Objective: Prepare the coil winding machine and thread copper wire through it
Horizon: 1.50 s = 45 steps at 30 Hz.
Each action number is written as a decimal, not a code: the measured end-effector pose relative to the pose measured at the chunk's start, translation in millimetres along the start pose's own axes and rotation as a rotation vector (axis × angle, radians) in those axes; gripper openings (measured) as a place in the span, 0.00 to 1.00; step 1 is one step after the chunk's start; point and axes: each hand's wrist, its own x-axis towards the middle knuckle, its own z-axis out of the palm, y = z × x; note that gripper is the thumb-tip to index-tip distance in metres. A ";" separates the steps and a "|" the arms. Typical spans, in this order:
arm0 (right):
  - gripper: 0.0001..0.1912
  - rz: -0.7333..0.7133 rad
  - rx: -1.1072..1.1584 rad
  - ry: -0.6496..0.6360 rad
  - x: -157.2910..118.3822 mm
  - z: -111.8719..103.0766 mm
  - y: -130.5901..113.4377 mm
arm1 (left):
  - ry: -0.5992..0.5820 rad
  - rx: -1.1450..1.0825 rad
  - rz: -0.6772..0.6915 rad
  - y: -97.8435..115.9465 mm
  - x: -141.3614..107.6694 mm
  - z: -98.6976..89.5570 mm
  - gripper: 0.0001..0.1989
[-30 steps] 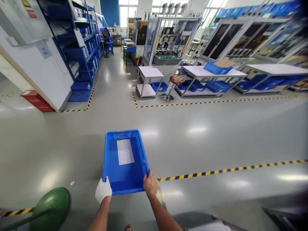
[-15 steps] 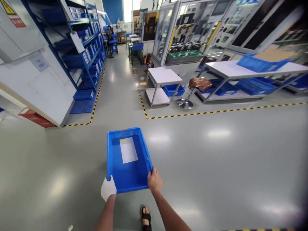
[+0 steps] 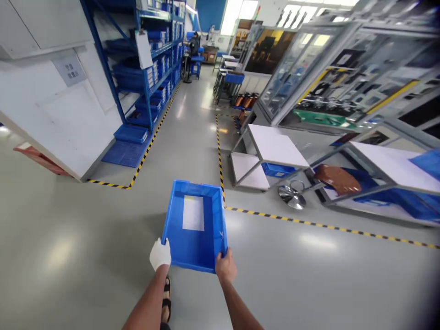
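A blue plastic bin (image 3: 192, 252) is held out in front of me above the floor. Flat on its bottom lies a white sheet of paper (image 3: 193, 215) with a pale yellow strip along the top. My left hand (image 3: 160, 254), in a white glove, grips the bin's near left side. On the near right side, my bare right hand (image 3: 226, 266) is closed around the rim, thumb over the edge. Apart from the paper, nothing shows inside the bin.
Blue shelving (image 3: 151, 87) full of bins lines the left of an aisle. To the right stand a white cart (image 3: 278, 146), a brown stool (image 3: 337, 178) and a glass-walled machine (image 3: 323, 105). Yellow-black tape (image 3: 292, 221) marks the floor. A seated person (image 3: 194, 43) is far ahead.
I have moved forward and my view has turned, so the cart and stool look nearer. The bin stays in both hands, slightly further right in view. A different foot shows below.
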 end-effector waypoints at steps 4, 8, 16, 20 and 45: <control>0.24 0.034 -0.019 -0.010 71.9 -13.5 -66.6 | 0.014 0.008 -0.007 78.6 76.1 -9.6 0.24; 0.22 0.049 -0.007 -0.004 148.6 -31.0 -140.1 | 0.023 0.057 0.000 159.9 154.2 -19.9 0.24; 0.16 0.025 0.059 0.031 343.9 -74.0 -299.0 | 0.064 0.103 -0.015 347.9 317.3 -37.2 0.25; 0.16 0.020 0.044 0.010 435.5 -97.8 -373.0 | 0.084 0.139 -0.047 437.6 389.8 -45.7 0.26; 0.14 0.174 0.043 0.101 962.7 -216.0 -782.3 | 0.018 0.208 0.068 978.7 865.2 -60.8 0.24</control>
